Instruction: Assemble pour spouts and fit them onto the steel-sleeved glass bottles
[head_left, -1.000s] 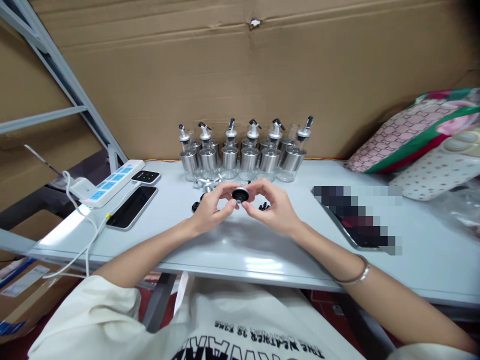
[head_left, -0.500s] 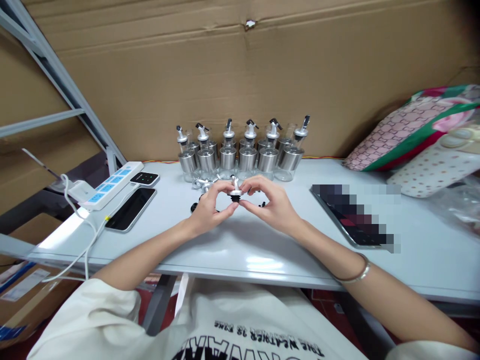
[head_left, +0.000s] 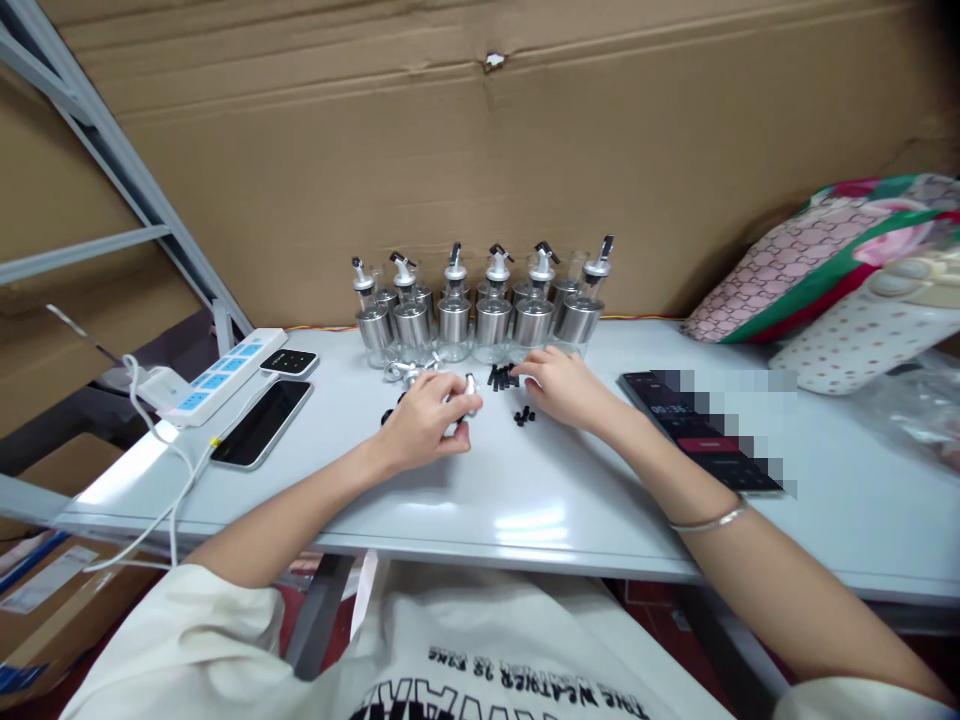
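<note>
My left hand (head_left: 429,420) is closed around a silver pour spout (head_left: 470,392), which tilts up out of its fingers. Bent fingers of my right hand (head_left: 559,388) touch down at a small pile of black strips (head_left: 500,377); whether a strip is pinched there is hard to tell. Just below them lie several small black caps (head_left: 524,416). Loose silver spout parts (head_left: 409,370) sit behind my left hand, partly covered by it. Behind both hands stands a row of glass bottles with steel bands (head_left: 454,320), the front ones topped with spouts.
A power strip (head_left: 229,378), a small black-topped device (head_left: 289,362) and a phone (head_left: 262,423) with white cables are at the left. Another phone (head_left: 694,430), partly pixelated, lies at the right, before patterned bags (head_left: 810,265). Cardboard (head_left: 375,150) rises behind.
My hands have moved apart. My right hand has let go of the spout and moved right to the black strips, while my left hand keeps the spout, now tilted.
</note>
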